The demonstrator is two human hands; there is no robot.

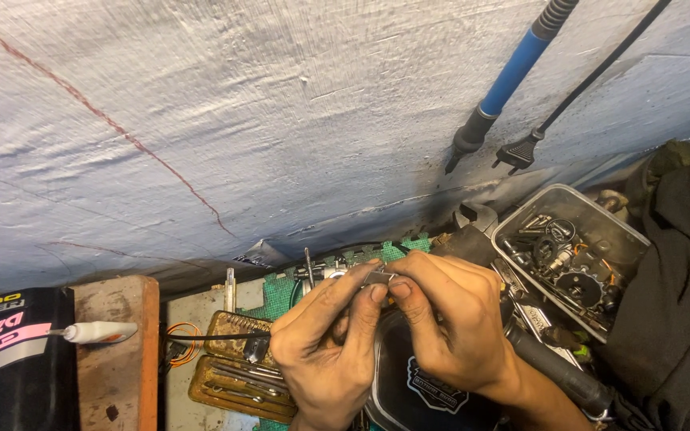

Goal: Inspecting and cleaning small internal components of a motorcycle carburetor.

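Left hand [325, 347]: low centre, fingers pinched shut on a small metal part [378, 277], thumb and forefinger at its left end.
Right hand [449, 319]: just beside the left, fingertips touching it, fingers closed on the same part from the right.
Metal part: held between both hands above the worktop, small, grey, mostly hidden by fingertips.
Dark case [421, 391]: under the hands, black, rounded, with a pale shield-shaped badge.
Tool tin [233, 375]: left of the hands, brownish, open, long metal tools lying in it.
Black package [9, 359]: bottom left corner, glossy, pink and white lettering band.
White tube [97, 331]: lies on a reddish wood block [117, 359], nozzle toward the package.
Green mat [281, 291]: behind the hands, jigsaw-edged.
Tray [600, 215]: right, clear plastic, rectangular, holding sprockets, bolts and small parts.
Dark cloth [672, 311]: far right edge.
Soldering iron [505, 84]: hangs against the wall, blue handle, tip down.
Plug [517, 152]: black, beside the iron, on a hanging cord.
Wall [241, 120]: rough, whitish, a thin red line across it.
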